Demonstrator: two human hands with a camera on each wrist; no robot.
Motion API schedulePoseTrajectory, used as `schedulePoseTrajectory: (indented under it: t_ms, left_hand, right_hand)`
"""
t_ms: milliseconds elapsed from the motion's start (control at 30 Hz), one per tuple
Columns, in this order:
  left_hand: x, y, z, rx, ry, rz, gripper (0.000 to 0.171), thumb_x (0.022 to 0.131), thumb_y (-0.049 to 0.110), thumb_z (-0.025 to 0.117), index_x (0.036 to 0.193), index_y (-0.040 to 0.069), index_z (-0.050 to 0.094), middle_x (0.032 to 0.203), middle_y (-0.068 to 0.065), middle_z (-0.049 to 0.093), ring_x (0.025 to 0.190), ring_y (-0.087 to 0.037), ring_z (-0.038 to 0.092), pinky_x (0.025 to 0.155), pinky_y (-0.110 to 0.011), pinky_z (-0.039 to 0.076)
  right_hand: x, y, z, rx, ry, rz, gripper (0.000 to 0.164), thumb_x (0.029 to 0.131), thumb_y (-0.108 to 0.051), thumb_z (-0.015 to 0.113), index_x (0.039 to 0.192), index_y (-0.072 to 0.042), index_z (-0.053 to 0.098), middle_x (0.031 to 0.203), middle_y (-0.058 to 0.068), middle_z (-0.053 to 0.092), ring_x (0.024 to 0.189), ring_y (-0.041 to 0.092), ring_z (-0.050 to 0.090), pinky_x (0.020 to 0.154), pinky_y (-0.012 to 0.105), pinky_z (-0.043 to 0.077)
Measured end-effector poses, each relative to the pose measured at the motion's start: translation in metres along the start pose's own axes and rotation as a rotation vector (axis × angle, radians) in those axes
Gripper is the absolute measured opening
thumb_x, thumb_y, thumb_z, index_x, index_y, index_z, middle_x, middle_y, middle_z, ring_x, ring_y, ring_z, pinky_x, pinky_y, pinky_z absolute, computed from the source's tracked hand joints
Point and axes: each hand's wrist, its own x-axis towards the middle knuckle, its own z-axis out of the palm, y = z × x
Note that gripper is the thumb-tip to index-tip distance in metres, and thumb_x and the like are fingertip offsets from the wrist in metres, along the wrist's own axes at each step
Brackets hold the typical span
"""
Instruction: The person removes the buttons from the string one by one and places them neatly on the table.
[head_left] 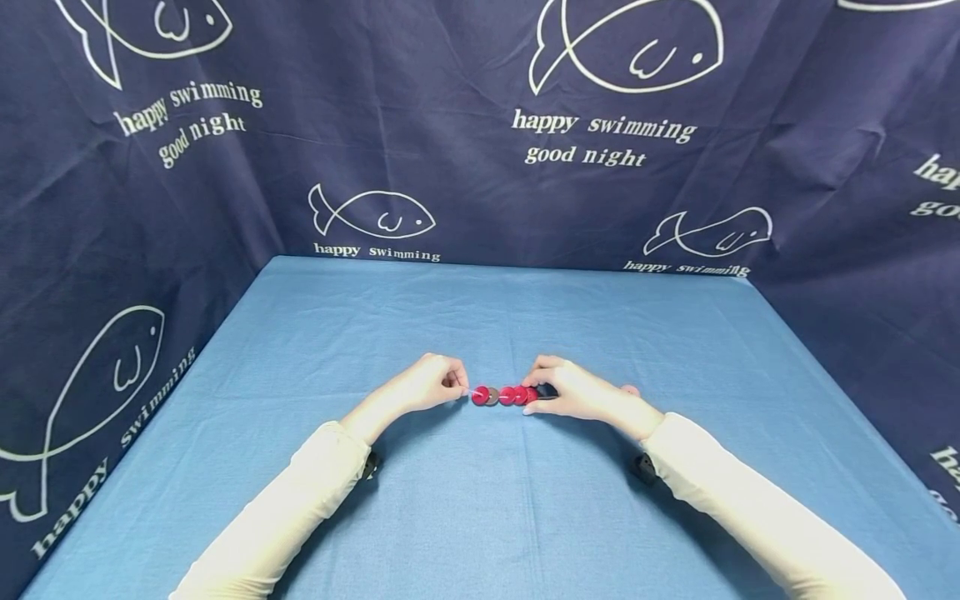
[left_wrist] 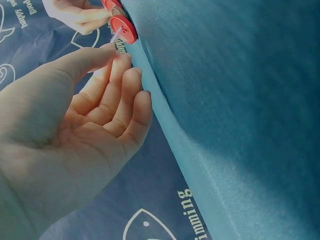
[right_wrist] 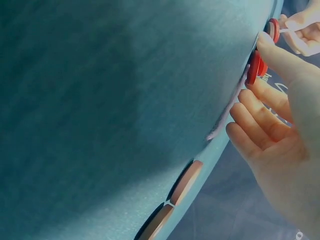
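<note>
Several round buttons sit in a row on a thin pale cord [right_wrist: 222, 120] just above the blue cloth. At the left end is a red button [left_wrist: 123, 30], with a brown button [head_left: 492, 396] beside it and more red buttons [head_left: 519, 396] to the right. My left hand [head_left: 431, 383] pinches the cord's left end between thumb and index finger, its other fingers loosely bent. With thumb and fingertips, my right hand [head_left: 573, 390] grips the rightmost red button by its edges. Beyond that hand, the cord's tail lies along the cloth in the right wrist view.
A blue cloth [head_left: 450, 308] covers the table, with a dark fish-print curtain [head_left: 480, 167] behind and at the sides. Two pinkish-tan discs, a nearer one [right_wrist: 157, 222] and a farther one [right_wrist: 187, 182], lie by my right wrist. Dark cameras hang under both wrists.
</note>
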Motion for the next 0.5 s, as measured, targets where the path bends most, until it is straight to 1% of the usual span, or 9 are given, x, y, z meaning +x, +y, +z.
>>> schedulePoseTrajectory:
  t_ms: [233, 500]
  left_hand:
    - [-0.0005, -0.0010, 0.0012, 0.007, -0.007, -0.007, 0.005, 0.085, 0.011, 0.064, 0.080, 0.010, 0.064, 0.068, 0.004, 0.062, 0.058, -0.001, 0.052, 0.058, -0.017, 0.044]
    - [-0.0003, -0.0006, 0.0009, -0.001, 0.000, -0.003, 0.004, 0.083, 0.008, 0.062, 0.080, 0.009, 0.064, 0.068, 0.003, 0.062, 0.057, -0.002, 0.052, 0.058, -0.017, 0.044]
  right_hand:
    - [-0.0006, -0.0009, 0.0013, 0.007, 0.006, -0.003, 0.021, 0.078, -0.022, 0.075, 0.094, -0.010, 0.071, 0.086, 0.002, 0.058, 0.077, 0.017, 0.052, 0.071, 0.026, 0.044]
    - [-0.0002, -0.0001, 0.0007, 0.015, 0.021, -0.030, 0.018, 0.078, -0.018, 0.074, 0.094, -0.009, 0.071, 0.084, 0.002, 0.057, 0.075, 0.016, 0.051, 0.070, 0.025, 0.043]
